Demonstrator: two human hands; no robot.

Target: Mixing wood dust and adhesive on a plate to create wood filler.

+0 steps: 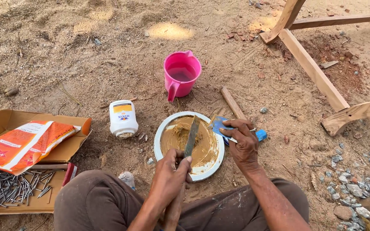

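On bare sandy ground, the round white plate (161,136) of tan paste sits at centre, left hand (171,171) clamped on a flat metal blade (191,137) worked across it, right hand (244,141) pinning the rim at 3 o'clock; judged best kept flat, folding paste inward.

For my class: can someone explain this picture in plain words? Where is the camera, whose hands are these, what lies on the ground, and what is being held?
The one picture comes from a camera on a person's head, looking down at their knees and bare hands. They sit on sandy ground. The left hand has a grip on a flat metal blade that reaches into a white plate of brown paste. The right hand holds a blue object at the plate's edge; what it is I cannot tell. Around them: a pink jug, a white jar, a cardboard sheet with an orange packet and loose nails, and a wooden frame.
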